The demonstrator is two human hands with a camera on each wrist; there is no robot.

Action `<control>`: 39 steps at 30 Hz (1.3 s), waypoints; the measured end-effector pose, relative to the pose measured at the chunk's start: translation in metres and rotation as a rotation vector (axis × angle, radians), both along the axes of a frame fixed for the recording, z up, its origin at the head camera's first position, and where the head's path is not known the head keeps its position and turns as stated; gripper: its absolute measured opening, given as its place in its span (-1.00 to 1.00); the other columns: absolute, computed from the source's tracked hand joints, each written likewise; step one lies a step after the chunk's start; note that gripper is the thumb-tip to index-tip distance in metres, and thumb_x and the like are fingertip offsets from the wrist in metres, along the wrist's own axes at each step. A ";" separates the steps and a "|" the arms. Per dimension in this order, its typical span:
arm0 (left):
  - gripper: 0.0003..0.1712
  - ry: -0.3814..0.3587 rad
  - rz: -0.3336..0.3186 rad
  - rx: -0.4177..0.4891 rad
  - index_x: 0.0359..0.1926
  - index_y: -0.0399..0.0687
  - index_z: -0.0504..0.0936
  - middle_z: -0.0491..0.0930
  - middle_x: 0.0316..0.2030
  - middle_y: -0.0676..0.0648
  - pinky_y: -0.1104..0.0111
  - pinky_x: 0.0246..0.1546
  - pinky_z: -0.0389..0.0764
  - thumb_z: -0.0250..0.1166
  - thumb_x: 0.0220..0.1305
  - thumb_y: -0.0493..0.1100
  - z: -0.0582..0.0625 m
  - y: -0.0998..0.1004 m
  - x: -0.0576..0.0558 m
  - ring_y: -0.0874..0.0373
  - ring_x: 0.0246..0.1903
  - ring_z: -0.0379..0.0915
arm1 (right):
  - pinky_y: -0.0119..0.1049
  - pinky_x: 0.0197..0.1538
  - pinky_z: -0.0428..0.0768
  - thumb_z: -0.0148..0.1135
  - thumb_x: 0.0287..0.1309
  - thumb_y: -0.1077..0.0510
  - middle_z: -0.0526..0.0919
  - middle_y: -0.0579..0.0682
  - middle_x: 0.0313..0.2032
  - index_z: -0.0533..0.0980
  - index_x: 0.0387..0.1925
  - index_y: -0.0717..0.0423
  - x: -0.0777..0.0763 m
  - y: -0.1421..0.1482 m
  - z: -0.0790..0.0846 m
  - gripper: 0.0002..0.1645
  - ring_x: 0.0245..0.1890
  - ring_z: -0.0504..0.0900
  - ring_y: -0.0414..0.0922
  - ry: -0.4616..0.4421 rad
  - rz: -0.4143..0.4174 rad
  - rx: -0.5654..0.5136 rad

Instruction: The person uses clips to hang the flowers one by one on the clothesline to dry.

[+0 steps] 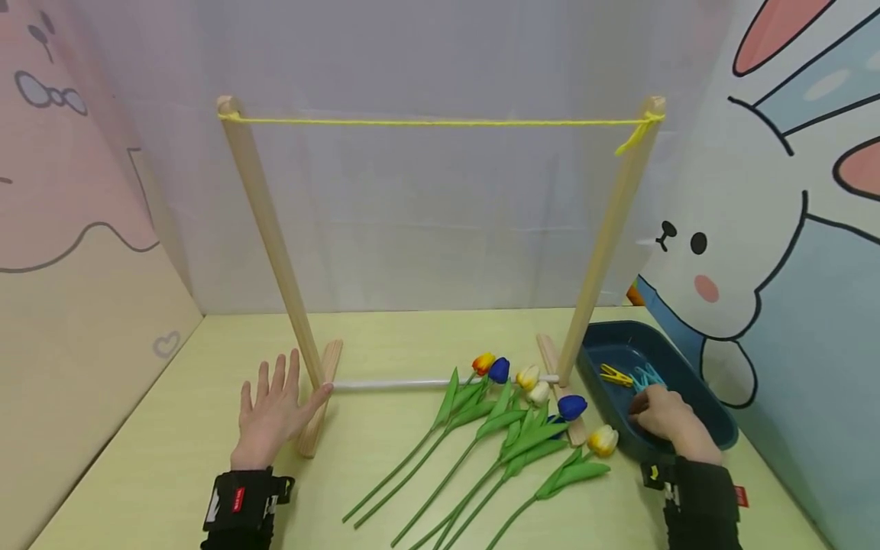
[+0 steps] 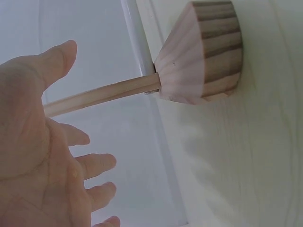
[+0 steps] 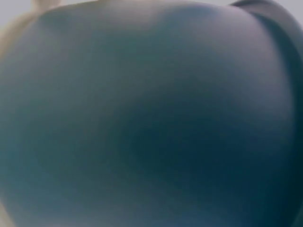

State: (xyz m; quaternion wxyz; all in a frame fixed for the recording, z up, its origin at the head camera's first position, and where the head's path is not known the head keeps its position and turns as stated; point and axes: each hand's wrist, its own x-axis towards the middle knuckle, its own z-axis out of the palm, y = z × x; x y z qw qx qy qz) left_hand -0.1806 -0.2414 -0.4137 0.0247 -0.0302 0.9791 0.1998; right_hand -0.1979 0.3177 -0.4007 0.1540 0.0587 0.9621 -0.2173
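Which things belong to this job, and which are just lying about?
Likely the job:
- blue rectangular tray
- yellow plastic clip
- light blue clips
- yellow cord
- pale wooden frame
- multicoloured long-stemmed tulips

Probably background:
- white rabbit print
- pink cartoon print

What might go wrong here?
The left hand is close to the left wooden post, so a bump could shake the yellow string. The right hand is in the tray; coming out, it might nudge the yellow-and-white tulip beside the tray.
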 end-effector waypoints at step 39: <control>-0.90 0.391 -0.332 0.143 -0.29 -0.05 0.65 0.32 -0.64 0.15 0.51 -0.57 0.20 0.34 0.35 -0.13 0.009 0.058 -0.003 0.35 -0.64 0.11 | 0.01 -0.20 0.54 0.24 0.20 0.31 0.51 0.38 -0.19 0.45 -0.04 0.46 -0.002 0.001 -0.005 -0.66 -0.26 0.48 0.20 0.035 -0.120 -0.016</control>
